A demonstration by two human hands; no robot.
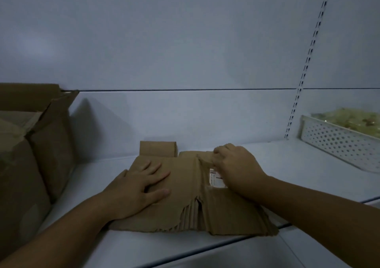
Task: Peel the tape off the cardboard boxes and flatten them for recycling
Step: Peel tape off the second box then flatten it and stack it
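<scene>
At lower centre of the frame we spread our left hand (141,187) wide and flat on the flattened brown cardboard box (181,197), seemingly to pin it to the white shelf (308,165); our right hand (232,171) pinches a strip, probably tape, beside the white label (214,177).

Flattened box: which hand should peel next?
Right. The right hand already has its fingers pinching a strip by the white label on the flattened box; the left hand lies flat, pinning the cardboard.
</scene>
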